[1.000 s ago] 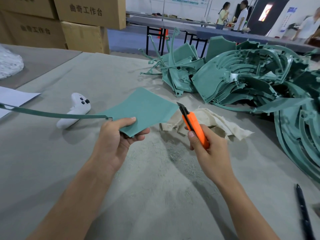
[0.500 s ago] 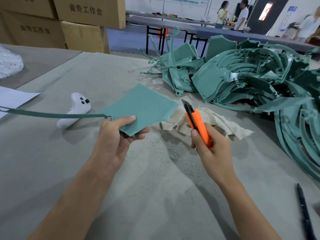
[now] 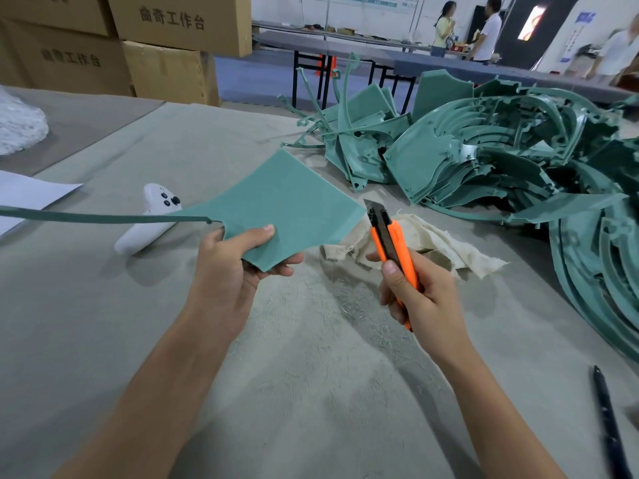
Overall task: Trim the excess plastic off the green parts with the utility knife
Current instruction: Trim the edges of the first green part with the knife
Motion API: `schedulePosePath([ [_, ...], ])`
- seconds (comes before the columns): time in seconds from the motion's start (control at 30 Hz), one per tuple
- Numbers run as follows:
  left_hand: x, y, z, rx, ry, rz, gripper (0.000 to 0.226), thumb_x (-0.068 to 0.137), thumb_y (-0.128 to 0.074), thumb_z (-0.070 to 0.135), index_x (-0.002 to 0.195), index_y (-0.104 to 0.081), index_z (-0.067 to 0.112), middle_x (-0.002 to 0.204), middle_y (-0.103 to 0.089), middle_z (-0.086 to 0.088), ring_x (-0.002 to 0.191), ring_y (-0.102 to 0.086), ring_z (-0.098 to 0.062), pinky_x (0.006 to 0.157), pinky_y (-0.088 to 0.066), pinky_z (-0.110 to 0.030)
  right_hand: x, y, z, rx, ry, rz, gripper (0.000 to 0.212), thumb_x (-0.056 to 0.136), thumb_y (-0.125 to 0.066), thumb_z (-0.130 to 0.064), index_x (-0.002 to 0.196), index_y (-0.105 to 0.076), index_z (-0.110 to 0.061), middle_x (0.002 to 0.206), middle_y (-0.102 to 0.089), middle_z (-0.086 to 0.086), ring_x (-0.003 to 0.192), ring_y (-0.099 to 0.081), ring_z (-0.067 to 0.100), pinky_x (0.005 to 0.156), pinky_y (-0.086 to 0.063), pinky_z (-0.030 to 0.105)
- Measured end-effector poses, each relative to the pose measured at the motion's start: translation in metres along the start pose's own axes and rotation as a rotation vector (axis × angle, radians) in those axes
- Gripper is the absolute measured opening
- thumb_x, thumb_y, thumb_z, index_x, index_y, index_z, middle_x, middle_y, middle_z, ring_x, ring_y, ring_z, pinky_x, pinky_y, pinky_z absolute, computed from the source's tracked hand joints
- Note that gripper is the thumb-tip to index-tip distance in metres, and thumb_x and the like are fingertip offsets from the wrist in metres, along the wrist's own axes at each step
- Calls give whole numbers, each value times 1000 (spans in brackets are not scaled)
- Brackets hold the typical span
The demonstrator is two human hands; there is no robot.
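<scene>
Right now the left hand (image 3: pixel 224 271) pinches a flat green part (image 3: pixel 290 209) at its near corner, thumb on top and fingers curled beneath, and holds it above the table (image 3: pixel 311 392). A thin green strip (image 3: pixel 86 217) runs from the part's left edge out past the left side of the view. The right hand (image 3: pixel 422 299) is wrapped around the orange utility knife (image 3: pixel 390 240), thumb laid along the handle, with the blade out and pointing far and slightly left. Its tip sits just beside the part's right corner; whether it touches cannot be told.

Under the part, a white controller (image 3: pixel 138 233) lies on the table, and a crumpled cream cloth (image 3: pixel 439 243) lies behind the knife. To the far right, a big pile of green parts (image 3: pixel 501 160) is heaped loosely on the table, curved ribs and flat panels tangled together. A black pen (image 3: pixel 608 420) lies near the right edge, and a white sheet of paper (image 3: pixel 27 195) at the left.

Stacked cardboard boxes (image 3: pixel 166 25) stand at the far left; they are closed, so their contents are hidden. A white bundle (image 3: pixel 17 126) sits below them, cut off by the left edge.
</scene>
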State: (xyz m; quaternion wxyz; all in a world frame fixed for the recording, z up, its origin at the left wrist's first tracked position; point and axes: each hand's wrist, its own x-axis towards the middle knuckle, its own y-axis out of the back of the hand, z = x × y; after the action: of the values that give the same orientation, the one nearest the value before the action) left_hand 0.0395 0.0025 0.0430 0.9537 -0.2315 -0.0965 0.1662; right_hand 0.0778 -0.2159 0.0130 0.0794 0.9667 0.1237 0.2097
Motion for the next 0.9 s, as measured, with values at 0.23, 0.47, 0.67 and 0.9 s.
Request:
schedulePosePath([
  [0.23, -1, -1, -1, -6, -3, 3, 15, 90, -50, -3, 98, -61, 2, 72, -70, -7, 53, -66, -24, 44, -49, -24, 0, 1, -1, 71, -72, -17, 17, 95, -55, -30, 100, -71, -26, 60, -57, 6, 46, -42, 22, 43, -34, 29],
  [0.47, 1, 3, -3, -26, 1, -10, 15, 90, -50, -2, 100, -61, 3, 74, -70, -7, 54, -66, -24, 45, -49, -24, 3, 1, 1, 21, -163, 33, 16, 100, -55, -23, 99, -71, -23, 60, -58, 3, 45, -43, 17, 43, -35, 27],
  [0.67, 0, 2, -4, 76, 35, -69, 20, 76, -61, 7, 95, -62, 2, 72, -68, -9, 50, -63, -26, 41, -44, -25, 4, 3, -9, 246, -188, 57, 18, 92, -63, -36, 94, -73, -21, 61, -54, 3, 41, -40, 15, 41, -34, 24],
  [0.9, -10, 1, -5, 410, 348, -394, 20, 65, -69, 13, 80, -64, 0, 57, -57, -8, 32, -40, -13, 34, -28, -15, 1, -1, -12, 433, -432, 20, 28, 76, -78, -32, 69, -60, -12, 46, -44, 2, 33, -32, 12, 36, -29, 20],
])
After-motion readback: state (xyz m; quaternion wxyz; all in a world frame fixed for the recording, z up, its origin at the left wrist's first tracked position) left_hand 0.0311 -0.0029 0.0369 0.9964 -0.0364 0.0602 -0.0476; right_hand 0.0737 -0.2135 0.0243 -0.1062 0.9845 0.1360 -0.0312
